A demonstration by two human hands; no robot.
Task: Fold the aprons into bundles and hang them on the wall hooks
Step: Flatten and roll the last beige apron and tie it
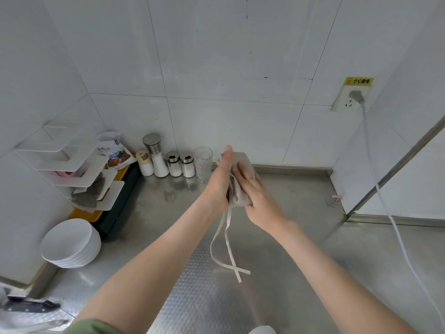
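Left hand (220,182), right hand (256,198) together, apron bundle (243,161) pressed between; left finger curl hidden. Likely light, limp: grip mid-bundle, ties (226,237) dangling below.

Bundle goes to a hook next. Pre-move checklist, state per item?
1. Hold: grey-beige folded fabric apron bundle is pressed between left hand and right hand: ok.
2. Loose ends: two pale tie straps dangle untucked below the bundle: not ok.
3. Strap ends off the stainless steel counter: cannot tell.
4. Target: no wall hook in view: not ok.
5. Clearance: clear ribbed glass tumbler stands close behind the left hand; gap: cannot tell.
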